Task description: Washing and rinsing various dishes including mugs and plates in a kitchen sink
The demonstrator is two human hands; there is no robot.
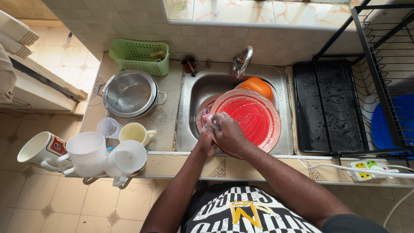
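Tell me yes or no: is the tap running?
No, no water stream shows below the tap above the red plate.

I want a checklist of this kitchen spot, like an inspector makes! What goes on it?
Surface: tiled counter around a steel sink, wet-looking.
Job's things: red plastic bowl tilted in the sink, an orange bowl behind it under the tap.
Clutter: steel pot, green basket, white and cream mugs at the counter's left edge.
Hands: left hand and right hand together at the red bowl's left rim; grip unclear.
Cables: white power strip with white cord on the right ledge.
Surroundings: black drying rack holding a blue dish; tiled floor.
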